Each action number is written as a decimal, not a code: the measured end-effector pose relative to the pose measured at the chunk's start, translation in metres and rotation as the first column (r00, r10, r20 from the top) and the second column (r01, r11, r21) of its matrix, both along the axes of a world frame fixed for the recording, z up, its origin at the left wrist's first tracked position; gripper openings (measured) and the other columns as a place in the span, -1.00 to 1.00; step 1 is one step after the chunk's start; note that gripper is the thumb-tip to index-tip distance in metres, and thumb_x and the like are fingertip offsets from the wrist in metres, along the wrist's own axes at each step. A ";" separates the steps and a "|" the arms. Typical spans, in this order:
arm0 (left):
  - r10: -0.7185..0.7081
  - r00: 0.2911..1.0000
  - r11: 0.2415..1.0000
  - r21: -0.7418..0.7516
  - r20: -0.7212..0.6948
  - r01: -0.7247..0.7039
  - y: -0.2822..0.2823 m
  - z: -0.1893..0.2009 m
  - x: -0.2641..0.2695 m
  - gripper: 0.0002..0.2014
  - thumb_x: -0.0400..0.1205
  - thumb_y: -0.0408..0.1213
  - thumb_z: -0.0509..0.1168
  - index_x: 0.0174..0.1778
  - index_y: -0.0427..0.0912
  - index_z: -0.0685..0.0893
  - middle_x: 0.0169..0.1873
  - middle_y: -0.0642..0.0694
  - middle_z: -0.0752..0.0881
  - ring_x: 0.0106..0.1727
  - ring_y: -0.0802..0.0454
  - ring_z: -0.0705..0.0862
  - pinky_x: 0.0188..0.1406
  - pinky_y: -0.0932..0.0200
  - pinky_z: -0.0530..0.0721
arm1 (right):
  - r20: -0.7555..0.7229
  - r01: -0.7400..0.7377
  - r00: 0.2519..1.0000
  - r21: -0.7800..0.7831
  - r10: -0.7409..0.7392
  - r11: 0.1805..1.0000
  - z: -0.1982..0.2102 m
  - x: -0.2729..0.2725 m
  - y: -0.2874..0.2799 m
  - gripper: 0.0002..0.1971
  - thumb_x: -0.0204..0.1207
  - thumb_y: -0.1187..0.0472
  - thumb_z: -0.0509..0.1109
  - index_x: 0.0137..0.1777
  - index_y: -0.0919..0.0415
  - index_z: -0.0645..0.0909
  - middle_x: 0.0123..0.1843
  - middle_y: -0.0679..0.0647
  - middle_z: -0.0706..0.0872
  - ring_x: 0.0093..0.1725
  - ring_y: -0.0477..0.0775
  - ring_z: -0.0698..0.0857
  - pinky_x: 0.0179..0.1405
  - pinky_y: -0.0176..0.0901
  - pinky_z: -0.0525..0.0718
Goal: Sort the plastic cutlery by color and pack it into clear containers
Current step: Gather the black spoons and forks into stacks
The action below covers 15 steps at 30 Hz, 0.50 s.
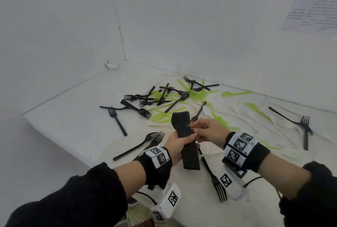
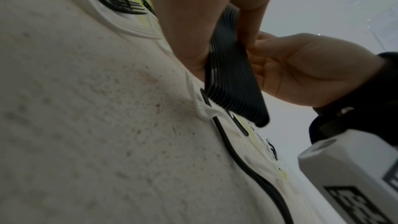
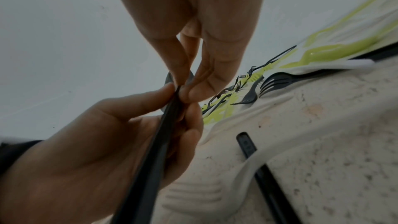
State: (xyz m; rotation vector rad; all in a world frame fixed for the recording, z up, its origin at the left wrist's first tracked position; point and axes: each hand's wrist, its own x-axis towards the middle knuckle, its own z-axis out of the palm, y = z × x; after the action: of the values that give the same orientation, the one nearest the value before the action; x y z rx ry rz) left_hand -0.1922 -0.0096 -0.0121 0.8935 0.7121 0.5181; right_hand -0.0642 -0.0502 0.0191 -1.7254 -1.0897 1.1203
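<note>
A nested stack of black forks (image 1: 186,139) stands almost upright above the table, tines up. My left hand (image 1: 179,144) grips the stack round its handles; the ribbed edges of the stack (image 2: 232,81) show in the left wrist view. My right hand (image 1: 202,130) pinches the stack (image 3: 150,151) near the necks with thumb and fingertips (image 3: 193,91). Loose black forks (image 1: 145,101) lie tangled with green cutlery (image 1: 182,95) farther back. White cutlery (image 1: 280,123) lies scattered on the right. No clear container is in view.
Single black forks lie near my hands: a pair (image 1: 144,143) at the left, one (image 1: 215,181) under my right wrist, another (image 1: 117,119) farther left. More black forks (image 1: 304,128) lie at the far right. White walls close the table's back and left.
</note>
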 end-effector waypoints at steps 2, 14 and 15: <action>0.041 0.999 0.999 0.026 -0.017 -0.041 -0.003 0.005 -0.001 -0.82 0.62 -0.56 0.22 0.05 -0.24 0.55 -0.24 -0.21 0.63 -0.47 -0.02 0.68 -0.45 0.08 0.74 | 0.001 -0.062 0.998 -0.030 0.062 0.998 0.009 0.004 0.000 -0.79 0.61 0.46 0.18 0.07 0.20 0.56 -0.25 0.09 0.60 -0.46 -0.14 0.63 -0.42 -0.40 0.66; 0.250 0.956 0.968 0.058 -0.154 -0.243 0.008 0.010 -0.032 -0.87 0.55 -0.54 0.28 -0.15 -0.28 0.46 -0.40 -0.23 0.49 -0.57 -0.08 0.56 -0.59 0.15 0.62 | 0.839 0.080 0.434 -0.400 0.329 0.913 -0.003 0.063 0.014 -0.69 0.64 0.22 0.17 0.31 0.25 0.58 0.31 0.21 0.64 0.29 0.23 0.62 0.26 -0.12 0.57; 0.248 0.955 0.969 0.052 -0.162 -0.242 0.009 0.010 -0.034 -0.87 0.55 -0.54 0.28 -0.15 -0.28 0.45 -0.40 -0.23 0.49 -0.58 -0.08 0.55 -0.58 0.15 0.62 | 0.851 0.086 0.401 -0.403 0.338 0.911 -0.004 0.064 0.019 -0.67 0.63 0.21 0.18 0.34 0.25 0.54 0.30 0.23 0.64 0.27 0.24 0.63 0.23 -0.10 0.59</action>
State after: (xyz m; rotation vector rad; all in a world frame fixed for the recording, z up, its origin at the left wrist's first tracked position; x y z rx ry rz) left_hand -0.2262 -0.0010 -0.0019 0.8905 0.9781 0.6817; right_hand -0.0002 -0.0315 0.0151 -2.7715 -1.7547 0.3499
